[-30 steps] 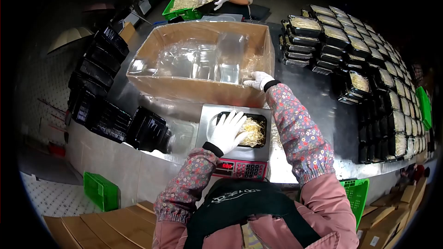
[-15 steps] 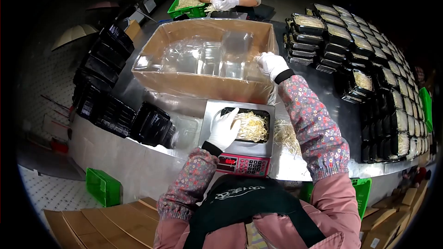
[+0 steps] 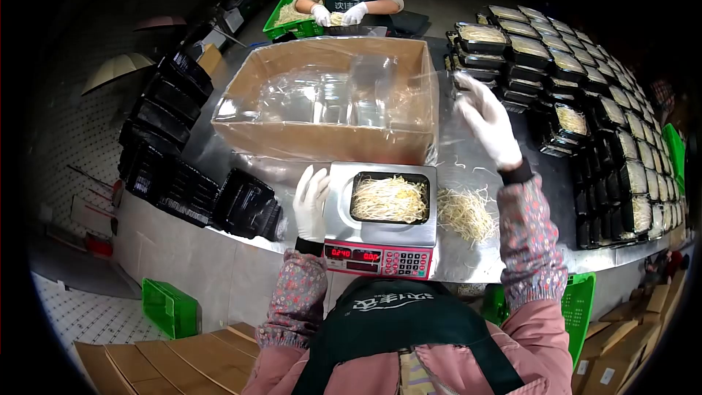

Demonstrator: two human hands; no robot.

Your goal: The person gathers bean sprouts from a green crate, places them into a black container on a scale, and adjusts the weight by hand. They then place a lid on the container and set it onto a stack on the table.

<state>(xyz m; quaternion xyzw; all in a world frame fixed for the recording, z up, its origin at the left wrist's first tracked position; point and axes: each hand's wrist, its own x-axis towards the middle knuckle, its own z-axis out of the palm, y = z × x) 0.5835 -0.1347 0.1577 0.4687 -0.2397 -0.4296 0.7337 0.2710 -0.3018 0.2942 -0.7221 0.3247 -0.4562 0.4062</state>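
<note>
A black tray of bean sprouts [image 3: 390, 198] rests on the metal plate of a scale [image 3: 340, 221], whose red display is lit. Just left of the scale, my left hand [image 3: 312, 203] in a white glove is raised with its fingers apart, holding nothing. My right hand [image 3: 488, 118], also gloved, is over the table right of the cardboard box [image 3: 307, 140], fingers apart and nothing visible in it. Loose sprouts [image 3: 468, 213] lie on the table beside the scale. The box holds clear plastic lids [image 3: 314, 95].
Black empty trays [image 3: 245, 203] are stacked along the left. Filled trays [image 3: 570, 123] stand in many stacks at the right. Across the table, a person [image 3: 351, 0] handles sprouts near a green crate [image 3: 301, 28]. Another green crate [image 3: 170, 309] stands lower left.
My left hand has let go of the sprout tray and moved left off the scale. My right hand has moved from the box edge to the right. The other person's hands have parted.
</note>
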